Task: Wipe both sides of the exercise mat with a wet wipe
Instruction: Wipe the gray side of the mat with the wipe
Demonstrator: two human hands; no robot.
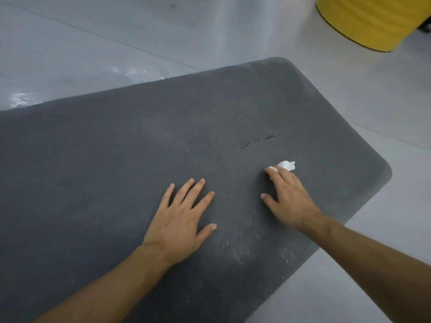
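Note:
A dark grey exercise mat lies flat on the floor and fills most of the view, its rounded end at the right. My left hand rests flat on the mat with fingers spread. My right hand presses a crumpled white wet wipe onto the mat with straight fingers; most of the wipe is hidden under the fingertips. A few small tears mark the mat just beyond the wipe. White streaks show on the mat near its front edge.
The pale grey floor surrounds the mat, shiny with glare at the left. A yellow drum-like object stands on the floor at the far right.

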